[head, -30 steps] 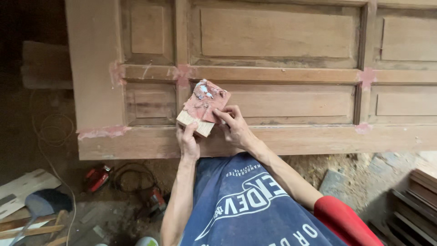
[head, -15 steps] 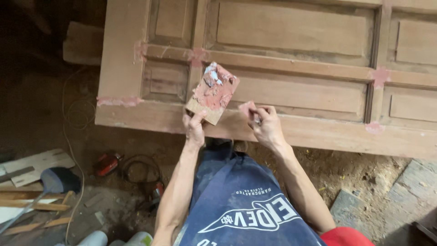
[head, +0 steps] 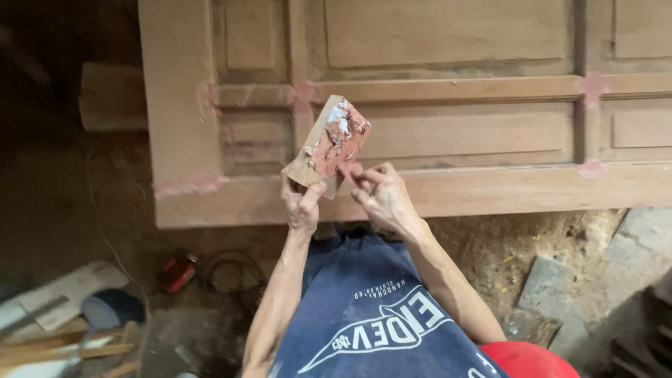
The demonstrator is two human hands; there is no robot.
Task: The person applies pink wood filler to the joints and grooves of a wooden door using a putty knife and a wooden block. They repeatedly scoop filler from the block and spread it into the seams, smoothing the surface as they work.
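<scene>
1. Head view, grip: a small wooden block (head: 329, 143) is held in the left hand (head: 301, 203), the fingers closed round its near lower corner and the thumb laid up its edge. The block is tilted, its far end raised to the right.
2. The top face of the block is caked with pinkish-red putty (head: 336, 140), flecked with pale blue near the far end.
3. The right hand (head: 381, 196) is pinched at the near right edge of the block, thumb and forefinger drawn together where the putty ends. Whether a tool or a dab of putty is held between them cannot be told.
4. Place: the block is held up in front of a panelled wooden door (head: 455, 189) lying flat, over its near rail, just right of a vertical stile.
5. Pink filler patches (head: 592, 87) are seen at the door's joints and along its near left edge.
6. Edges and room: the near edge of the door runs left to right just beyond the wrists. Bare rail lies open to the right of the hands.
7. Near left, on the dirt floor, a red power tool (head: 178, 271) with a coiled cord and some boards (head: 63, 297) are seen, well apart from the hands.
</scene>
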